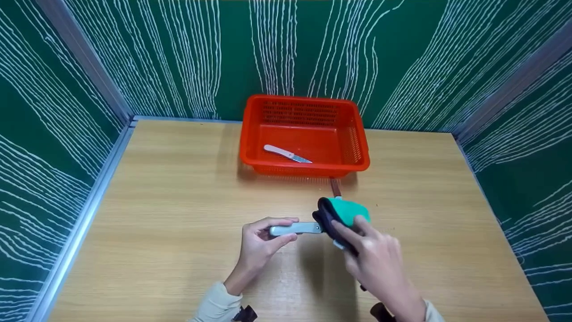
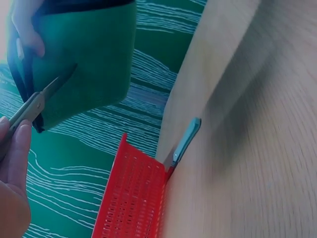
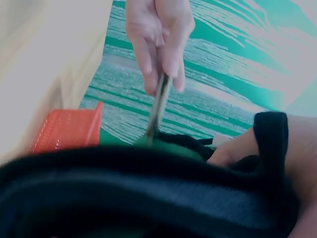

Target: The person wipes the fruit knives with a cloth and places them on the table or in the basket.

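My left hand pinches the grey handle of a folding knife, its blade out and pointing right. My right hand grips a green cloth pad with black trim, folded at the blade end. In the left wrist view, the blade shows against the pad's green side; I cannot tell whether they touch. The pad's dark edge covers much of the right wrist view. A second knife lies on the table by the basket, its handle hidden by the pad in the head view.
A red plastic basket stands at the back of the table. Inside it lies a knife with a pale handle. Green panels with white wavy lines enclose the table at the back and both sides.
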### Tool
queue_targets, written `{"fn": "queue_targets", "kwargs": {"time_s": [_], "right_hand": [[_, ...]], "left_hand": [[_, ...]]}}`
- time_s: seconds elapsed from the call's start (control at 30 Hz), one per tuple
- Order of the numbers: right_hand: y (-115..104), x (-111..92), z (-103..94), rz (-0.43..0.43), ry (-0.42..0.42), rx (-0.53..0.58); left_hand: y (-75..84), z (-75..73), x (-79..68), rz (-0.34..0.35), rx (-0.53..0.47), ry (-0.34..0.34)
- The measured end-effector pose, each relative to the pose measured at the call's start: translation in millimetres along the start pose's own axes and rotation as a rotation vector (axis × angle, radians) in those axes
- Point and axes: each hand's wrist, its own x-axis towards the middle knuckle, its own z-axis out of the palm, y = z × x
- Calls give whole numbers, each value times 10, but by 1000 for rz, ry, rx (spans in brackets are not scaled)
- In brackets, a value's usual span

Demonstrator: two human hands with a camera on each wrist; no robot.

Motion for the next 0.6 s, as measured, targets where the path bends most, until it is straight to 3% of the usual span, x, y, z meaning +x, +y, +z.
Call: {"fn": "queue_targets", "kwargs": {"time_s": [0.3,0.6], "right_hand": [[-81,-6,81,23,-117,-83],[25,-59,86,3,-60,-91]], "left_hand": [[-3,3,-1,3,-92,17],[3,-16,-24,16,-189,13]]}}
